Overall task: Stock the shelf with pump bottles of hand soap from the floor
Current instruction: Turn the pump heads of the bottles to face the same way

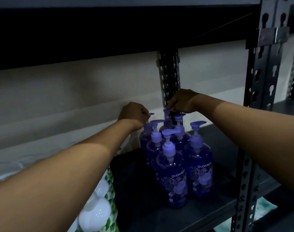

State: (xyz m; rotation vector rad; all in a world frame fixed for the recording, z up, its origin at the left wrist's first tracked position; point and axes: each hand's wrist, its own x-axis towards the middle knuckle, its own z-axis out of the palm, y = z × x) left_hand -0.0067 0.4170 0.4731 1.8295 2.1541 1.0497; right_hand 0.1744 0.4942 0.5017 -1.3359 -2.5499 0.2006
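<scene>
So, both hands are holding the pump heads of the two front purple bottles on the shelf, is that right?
Not quite. The head view shows the left hand and the right hand holding the pump heads of the two back ones, the back-left bottle and the back-right bottle, on the shelf.

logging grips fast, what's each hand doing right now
Left hand: grips the pump head of the back-left bottle.
Right hand: pinches the pump head of the back-right bottle.

Six purple pump bottles (172, 173) stand upright, clustered on the dark metal shelf (201, 213), near its rear post (170, 77).
</scene>
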